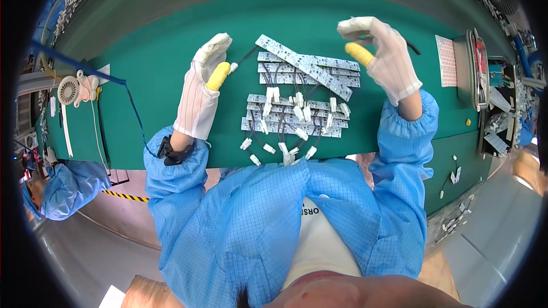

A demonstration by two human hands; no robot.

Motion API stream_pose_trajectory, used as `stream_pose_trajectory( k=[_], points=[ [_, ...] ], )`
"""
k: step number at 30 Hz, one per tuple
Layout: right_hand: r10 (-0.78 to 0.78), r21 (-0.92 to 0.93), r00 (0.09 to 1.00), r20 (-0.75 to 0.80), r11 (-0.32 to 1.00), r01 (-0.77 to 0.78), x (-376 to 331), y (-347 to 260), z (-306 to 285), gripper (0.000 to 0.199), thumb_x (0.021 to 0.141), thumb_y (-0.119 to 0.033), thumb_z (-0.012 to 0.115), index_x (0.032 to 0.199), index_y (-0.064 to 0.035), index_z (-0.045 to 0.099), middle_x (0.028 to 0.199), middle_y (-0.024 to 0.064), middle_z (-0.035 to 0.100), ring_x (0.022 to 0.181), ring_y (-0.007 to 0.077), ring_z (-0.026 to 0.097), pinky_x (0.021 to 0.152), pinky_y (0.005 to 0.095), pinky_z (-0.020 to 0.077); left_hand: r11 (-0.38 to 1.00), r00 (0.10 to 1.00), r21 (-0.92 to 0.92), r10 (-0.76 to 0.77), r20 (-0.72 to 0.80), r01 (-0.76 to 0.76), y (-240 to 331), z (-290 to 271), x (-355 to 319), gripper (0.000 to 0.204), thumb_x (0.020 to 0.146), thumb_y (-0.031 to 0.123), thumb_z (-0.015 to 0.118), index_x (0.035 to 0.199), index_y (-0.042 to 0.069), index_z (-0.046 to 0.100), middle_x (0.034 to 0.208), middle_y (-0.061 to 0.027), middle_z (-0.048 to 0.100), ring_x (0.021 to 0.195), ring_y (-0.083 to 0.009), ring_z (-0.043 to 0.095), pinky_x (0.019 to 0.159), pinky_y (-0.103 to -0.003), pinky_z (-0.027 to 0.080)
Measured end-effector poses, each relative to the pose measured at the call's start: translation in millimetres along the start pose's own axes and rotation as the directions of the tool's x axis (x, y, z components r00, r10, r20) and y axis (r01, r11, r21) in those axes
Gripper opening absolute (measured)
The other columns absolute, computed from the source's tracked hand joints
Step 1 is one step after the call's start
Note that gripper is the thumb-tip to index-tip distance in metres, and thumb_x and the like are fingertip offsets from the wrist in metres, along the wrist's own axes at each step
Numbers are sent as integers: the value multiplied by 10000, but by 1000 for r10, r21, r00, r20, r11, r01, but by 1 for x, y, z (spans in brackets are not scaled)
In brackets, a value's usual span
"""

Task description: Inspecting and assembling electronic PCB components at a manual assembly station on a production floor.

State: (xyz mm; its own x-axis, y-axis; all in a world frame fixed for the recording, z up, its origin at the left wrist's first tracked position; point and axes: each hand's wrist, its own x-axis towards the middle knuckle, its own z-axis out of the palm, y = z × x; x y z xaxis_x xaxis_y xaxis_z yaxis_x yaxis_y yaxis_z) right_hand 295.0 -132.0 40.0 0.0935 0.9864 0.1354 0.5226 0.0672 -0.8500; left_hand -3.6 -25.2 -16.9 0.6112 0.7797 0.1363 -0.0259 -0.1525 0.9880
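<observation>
both gloved hands are held over the green table (142, 80), well apart from each other, with the circuit board strips (302, 117) between them in the middle of the frame. the left hand (198, 94), left of centre, has its fingers bent and parted from its yellow-covered thumb; a white connector (233, 67) on a dark lead sits right by that thumb tip (whether they touch, i cannot tell). the right hand (391, 63), upper right of centre, curves its fingers above its own yellow-covered thumb, with a gap between.

the strips lie in two groups, one above the other, and a slanted strip (305, 67) lies across the upper one. more white plugs (283, 148) spread toward the table's near edge. a small fan (69, 90) stands at the left of the frame; a sheet with red marks (447, 60) lies at the right.
</observation>
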Motion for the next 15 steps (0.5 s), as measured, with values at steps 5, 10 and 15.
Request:
stream_pose_trajectory(
  k=[5,10,15],
  points=[
    [85,-756,984,159,651,66,-28,-7,19,333,652,-266,770,898,-105,614,1095,62,587,1031,280,539,832,400,447,996,998,55,70,1,-70,10,9,-9,621,920,420,493,1327,-29,359,1343,-181,426,1271,-287,399,1081,-398,289],
    [50,-523,997,65,852,-9,-41,-1,24,307,662,-59,733,933,-81,590,1024,52,611,939,233,594,754,354,479,996,1000,91,-6,-27,9,22,12,-14,654,905,440,512,1336,-25,349,1341,-168,425,1272,-298,396,1083,-417,278],
    [179,591,984,18,792,-155,-49,-44,10,262,807,-58,667,1041,-18,556,1025,169,621,788,204,648,636,277,533,969,980,154,181,84,-192,36,0,-12,758,853,490,567,1357,-20,321,1301,-176,456,1262,-299,404,1095,-445,246]
  ],
)
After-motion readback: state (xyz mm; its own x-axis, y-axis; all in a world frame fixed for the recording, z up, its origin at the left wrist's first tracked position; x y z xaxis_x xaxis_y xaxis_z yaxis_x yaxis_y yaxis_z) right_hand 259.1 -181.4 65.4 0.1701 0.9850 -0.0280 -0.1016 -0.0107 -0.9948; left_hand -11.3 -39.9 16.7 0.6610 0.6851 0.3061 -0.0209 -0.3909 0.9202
